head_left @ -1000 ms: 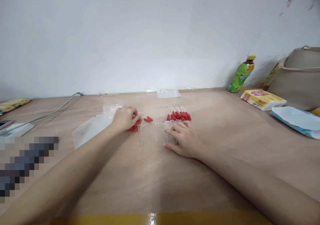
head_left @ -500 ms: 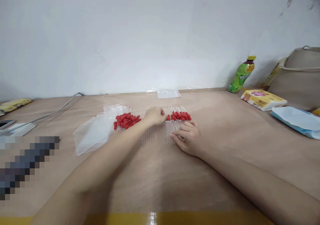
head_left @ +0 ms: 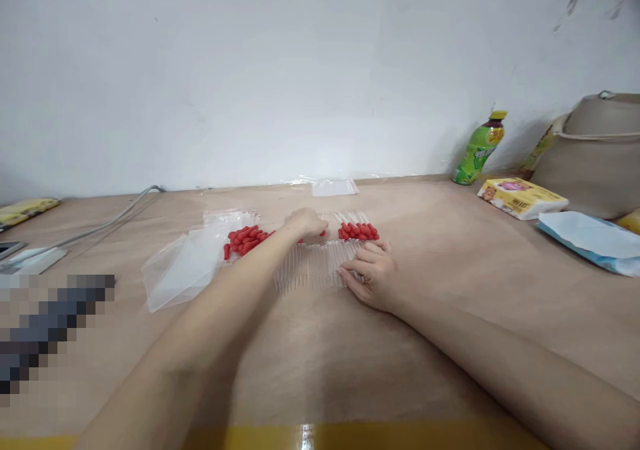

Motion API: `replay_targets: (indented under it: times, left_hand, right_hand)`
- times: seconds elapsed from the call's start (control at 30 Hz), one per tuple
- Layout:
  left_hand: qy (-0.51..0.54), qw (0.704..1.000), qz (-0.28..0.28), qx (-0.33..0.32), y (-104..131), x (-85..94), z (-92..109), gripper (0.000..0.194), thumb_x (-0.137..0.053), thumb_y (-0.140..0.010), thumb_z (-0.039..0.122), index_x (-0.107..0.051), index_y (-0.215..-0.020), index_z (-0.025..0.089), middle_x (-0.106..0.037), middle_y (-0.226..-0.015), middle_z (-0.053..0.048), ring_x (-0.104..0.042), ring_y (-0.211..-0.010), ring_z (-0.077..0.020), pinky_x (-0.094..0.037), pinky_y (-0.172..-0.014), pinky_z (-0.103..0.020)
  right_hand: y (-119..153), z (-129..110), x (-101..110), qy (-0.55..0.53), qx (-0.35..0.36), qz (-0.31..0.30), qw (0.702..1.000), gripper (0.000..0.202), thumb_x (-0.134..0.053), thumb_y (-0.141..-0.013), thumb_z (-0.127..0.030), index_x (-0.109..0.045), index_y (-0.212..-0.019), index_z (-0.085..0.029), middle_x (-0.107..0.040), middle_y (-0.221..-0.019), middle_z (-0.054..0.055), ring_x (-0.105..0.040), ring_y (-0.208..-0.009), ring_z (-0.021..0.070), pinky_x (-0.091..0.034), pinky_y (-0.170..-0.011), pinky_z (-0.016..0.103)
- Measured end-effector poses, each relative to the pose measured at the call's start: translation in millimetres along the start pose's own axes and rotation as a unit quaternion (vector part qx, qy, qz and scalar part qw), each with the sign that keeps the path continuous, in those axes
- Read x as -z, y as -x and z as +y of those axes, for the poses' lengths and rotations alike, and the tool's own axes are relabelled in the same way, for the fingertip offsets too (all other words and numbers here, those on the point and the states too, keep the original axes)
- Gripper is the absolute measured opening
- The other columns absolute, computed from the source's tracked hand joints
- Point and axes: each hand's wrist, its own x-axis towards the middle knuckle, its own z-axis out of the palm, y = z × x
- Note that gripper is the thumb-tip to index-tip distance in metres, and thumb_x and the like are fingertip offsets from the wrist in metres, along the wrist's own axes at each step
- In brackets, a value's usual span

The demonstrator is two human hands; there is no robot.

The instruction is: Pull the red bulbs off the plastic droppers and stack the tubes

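A row of thin clear tubes (head_left: 307, 267) lies side by side on the table. My left hand (head_left: 306, 223) is above the far ends of the row, its fingers closed on a small red rubber bulb (head_left: 323, 233) that peeks out at the fingertips. Curled over the right end of the row, my right hand (head_left: 373, 273) has its thumb and fingers bent around the tubes there. Just beyond it, a cluster of red bulbs (head_left: 359, 231) is bunched, with more clear tubes (head_left: 353, 217) extending behind. A loose pile of red bulbs (head_left: 247, 238) sits left of my left hand, partly covered by the forearm.
Clear plastic bags (head_left: 183, 267) lie to the left, and another small bag (head_left: 334, 187) is by the wall. A grey cable (head_left: 115, 217) crosses the far left. At right stand a green bottle (head_left: 480, 150), a yellow tissue pack (head_left: 523, 199), a blue-white packet (head_left: 590, 240) and a beige bag (head_left: 585, 170).
My left hand has shifted slightly left, away from the bulb cluster, with a red bulb at its fingertips. My right hand has stayed on the tubes. The view has turned slightly.
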Motion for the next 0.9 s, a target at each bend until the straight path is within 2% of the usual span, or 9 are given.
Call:
replay_targets:
  times: [0.13,0.23,0.3,0.37,0.47,0.57,0.7,0.8,0.9]
  left_hand:
    - [-0.014,1.0,0.009,-0.025,16.5,15.6,-23.0,0.024,-0.051,-0.071,0.035,-0.061,-0.061,0.015,-0.059,-0.053,-0.006,-0.058,-0.052,-0.0197,-0.042,-0.053,-0.028]
    - [-0.017,0.995,0.053,-0.079,41.1,16.3,-45.4,0.025,-0.046,-0.078,0.033,-0.059,-0.065,0.016,-0.062,-0.066,-0.007,-0.06,-0.068,-0.0211,-0.044,-0.063,-0.028]
    - [-0.02,0.986,0.098,-0.132,59.8,8.4,-62.2,0.021,-0.044,-0.082,0.031,-0.057,-0.076,0.016,-0.062,-0.085,-0.008,-0.058,-0.085,-0.0213,-0.043,-0.074,-0.029]
    - [-0.053,0.956,0.187,-0.221,77.7,-4.8,-78.5,0.021,-0.038,-0.087,0.029,-0.053,-0.083,0.015,-0.059,-0.084,-0.008,-0.057,-0.081,-0.0211,-0.044,-0.073,-0.032]
    - [-0.125,0.915,0.268,-0.275,99.2,-26.9,-95.8,0.019,-0.033,-0.091,0.024,-0.05,-0.092,0.016,-0.056,-0.087,-0.007,-0.056,-0.08,-0.0204,-0.044,-0.069,-0.031]
    - [-0.192,0.867,0.329,-0.322,109.9,-43.0,-100.6,0.017,-0.033,-0.091,0.017,-0.05,-0.094,0.014,-0.057,-0.089,-0.008,-0.056,-0.078,-0.0198,-0.044,-0.067,-0.03]
    - [-0.209,0.809,0.371,-0.405,110.2,-53.8,-95.6,0.021,-0.03,-0.091,0.011,-0.051,-0.092,0.011,-0.058,-0.089,-0.011,-0.056,-0.076,-0.0193,-0.044,-0.065,-0.029]
    - [-0.207,0.798,0.365,-0.432,108.7,-58.0,-91.7,0.02,-0.033,-0.09,0.012,-0.052,-0.092,0.011,-0.059,-0.087,-0.01,-0.055,-0.073,-0.0188,-0.044,-0.064,-0.029]
    - [-0.176,0.803,0.358,-0.443,108.3,-59.7,-89.0,0.017,-0.037,-0.089,0.014,-0.053,-0.092,0.012,-0.06,-0.087,-0.009,-0.055,-0.073,-0.0182,-0.044,-0.065,-0.03]
  right_hand:
    - [0.3,0.2,-0.4,0.0,0.0,0.012,1.0,0.018,-0.056,-0.08,-0.027,-0.065,-0.066,-0.02,-0.053,-0.055,-0.002,-0.045,-0.06,0.0112,-0.03,-0.073,0.032]
    - [0.0,-0.4,1.1,0.011,-0.023,0.039,0.999,0.014,-0.056,-0.079,-0.028,-0.066,-0.085,-0.021,-0.058,-0.071,0.002,-0.051,-0.068,0.0136,-0.033,-0.072,0.032]
    - [-0.8,-1.6,2.8,0.017,-0.035,0.056,0.998,0.028,-0.055,-0.08,-0.03,-0.06,-0.106,-0.019,-0.06,-0.091,0.007,-0.055,-0.083,0.0178,-0.038,-0.076,0.033]
    - [-1.9,-3.4,4.1,0.024,-0.028,0.06,0.997,0.044,-0.055,-0.08,-0.032,-0.05,-0.121,-0.018,-0.056,-0.11,0.012,-0.053,-0.099,0.022,-0.039,-0.083,0.036]
    - [-3.3,-6.8,4.7,0.036,0.008,0.044,0.998,0.055,-0.055,-0.08,-0.035,-0.04,-0.129,-0.018,-0.051,-0.124,0.013,-0.048,-0.112,0.0247,-0.038,-0.091,0.04]
    - [-3.6,-9.6,4.9,0.034,0.047,0.007,0.998,0.052,-0.054,-0.081,-0.035,-0.042,-0.129,-0.017,-0.053,-0.124,0.011,-0.047,-0.116,0.0242,-0.032,-0.098,0.042]
    - [-3.8,-10.8,5.2,0.025,0.069,-0.041,0.996,0.04,-0.054,-0.082,-0.035,-0.052,-0.117,-0.017,-0.062,-0.112,0.007,-0.052,-0.11,0.023,-0.028,-0.101,0.045]
    - [-4.5,-10.2,4.3,0.019,0.08,-0.045,0.996,0.024,-0.054,-0.083,-0.032,-0.061,-0.102,-0.019,-0.068,-0.1,0.004,-0.057,-0.104,0.0218,-0.028,-0.101,0.046]
    - [-4.6,-9.6,2.4,0.008,0.092,-0.035,0.995,0.014,-0.053,-0.084,-0.025,-0.064,-0.092,-0.02,-0.07,-0.093,0.001,-0.059,-0.099,0.0195,-0.029,-0.101,0.044]
